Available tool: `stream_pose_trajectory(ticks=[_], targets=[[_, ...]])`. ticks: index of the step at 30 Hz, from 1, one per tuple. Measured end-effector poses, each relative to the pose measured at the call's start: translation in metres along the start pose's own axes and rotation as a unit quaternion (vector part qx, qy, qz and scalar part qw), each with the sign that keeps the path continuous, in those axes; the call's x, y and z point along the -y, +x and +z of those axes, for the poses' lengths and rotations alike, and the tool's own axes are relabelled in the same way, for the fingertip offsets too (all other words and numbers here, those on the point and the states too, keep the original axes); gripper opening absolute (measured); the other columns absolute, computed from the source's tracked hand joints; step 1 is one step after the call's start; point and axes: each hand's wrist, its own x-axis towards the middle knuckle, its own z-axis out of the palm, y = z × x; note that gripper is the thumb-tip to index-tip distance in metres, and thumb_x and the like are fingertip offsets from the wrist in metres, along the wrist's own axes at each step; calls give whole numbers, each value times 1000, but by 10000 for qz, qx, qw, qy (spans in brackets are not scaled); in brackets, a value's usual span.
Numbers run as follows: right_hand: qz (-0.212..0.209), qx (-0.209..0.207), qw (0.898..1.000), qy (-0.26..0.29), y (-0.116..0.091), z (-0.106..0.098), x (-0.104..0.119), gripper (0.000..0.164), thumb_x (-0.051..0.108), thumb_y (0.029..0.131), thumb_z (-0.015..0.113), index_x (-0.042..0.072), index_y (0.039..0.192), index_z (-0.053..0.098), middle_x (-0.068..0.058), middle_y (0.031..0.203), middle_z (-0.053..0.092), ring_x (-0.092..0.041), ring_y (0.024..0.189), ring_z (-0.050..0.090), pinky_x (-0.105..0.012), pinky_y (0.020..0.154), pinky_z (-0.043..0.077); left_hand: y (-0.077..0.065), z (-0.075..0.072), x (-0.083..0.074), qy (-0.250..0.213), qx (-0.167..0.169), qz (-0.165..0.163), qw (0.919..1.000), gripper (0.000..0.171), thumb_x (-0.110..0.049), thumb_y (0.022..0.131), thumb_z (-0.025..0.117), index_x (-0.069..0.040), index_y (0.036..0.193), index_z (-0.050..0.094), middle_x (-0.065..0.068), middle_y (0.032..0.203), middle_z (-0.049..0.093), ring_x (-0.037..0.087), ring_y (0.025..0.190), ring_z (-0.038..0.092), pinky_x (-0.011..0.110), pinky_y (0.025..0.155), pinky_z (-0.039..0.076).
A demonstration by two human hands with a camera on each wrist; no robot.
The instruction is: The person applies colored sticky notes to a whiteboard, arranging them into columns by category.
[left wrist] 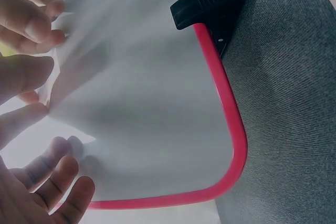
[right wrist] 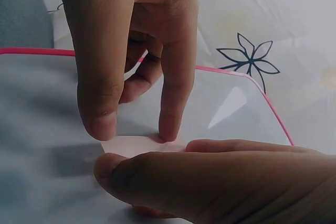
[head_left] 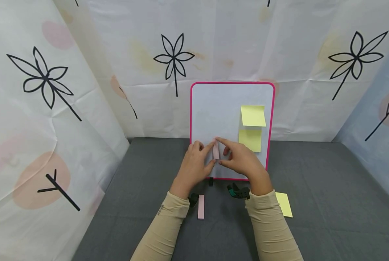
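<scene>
A pale pink paper strip stands lengthwise against the lower part of a pink-rimmed whiteboard. My left hand is at its left side, index fingertip near the top end and thumb near the bottom. From the other side my right hand reaches in, its index fingertip on the strip's top end and its thumb low down. In the right wrist view the right index finger touches the strip, while the left thumb covers part of its near edge.
Two yellow sticky notes hang on the board's right side, one above the other. A black clip grips its bottom rim. On the grey table lie another pink strip and a yellow note, partly behind the right sleeve.
</scene>
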Motion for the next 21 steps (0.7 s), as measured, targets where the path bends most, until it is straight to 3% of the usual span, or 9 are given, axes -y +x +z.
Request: stream_pose_trajectory(ticks=[15, 21], targets=[[13, -6, 10000, 23, -2, 0, -1, 80, 13, 88, 86, 16, 159, 51, -10, 101, 71, -16, 72, 59, -33, 67, 52, 1, 8, 1, 29, 85, -83, 9999, 75, -26, 97, 77, -19, 164, 44, 14, 112, 53, 25, 93, 47, 37, 75, 44], [72, 55, 9999, 60, -2, 0, 1, 79, 12, 89, 85, 18, 159, 51, -11, 101, 71, -17, 73, 59, -35, 69, 53, 1, 10, 1, 147, 38, -50, 9999, 75, -28, 97, 77, -19, 164, 44, 14, 111, 53, 25, 92, 46, 36, 74, 42]])
